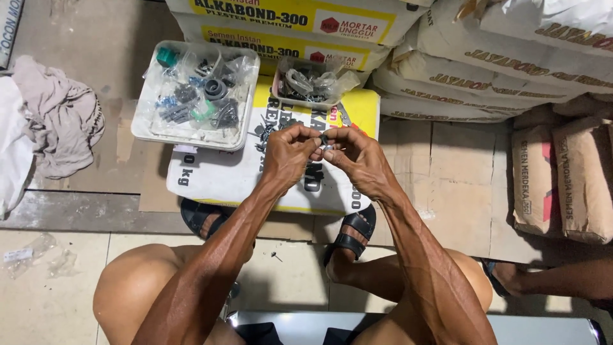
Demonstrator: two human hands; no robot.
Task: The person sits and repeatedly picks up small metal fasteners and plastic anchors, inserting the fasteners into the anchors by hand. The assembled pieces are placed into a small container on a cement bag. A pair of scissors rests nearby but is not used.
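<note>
Stacked sacks (447,76) fill the far side, and one sack (236,172) lies flat in front of you, serving as your work surface. On its far left corner sits a white tray (143,124) of small bagged fittings, and just beside it a smaller tub (279,89) of dark metal bits in plastic. A grey rag (60,118) lies well apart on the floor to your left. Your left hand (287,156) and right hand (361,160) meet above the flat sack, fingertips touching, and both sets of fingers (311,137) are pinched together on a tiny metal part (325,144). It is mostly hidden, so its exact shape cannot be told. Judge it as light, hard and stiff, probably smooth enough to slip: a tip pinch on opposite sides, as you have it, suits it better than a full grip. One small dark piece (276,257) lies on the floor tiles between your sandals (350,233), which suggests such parts drop easily.
</note>
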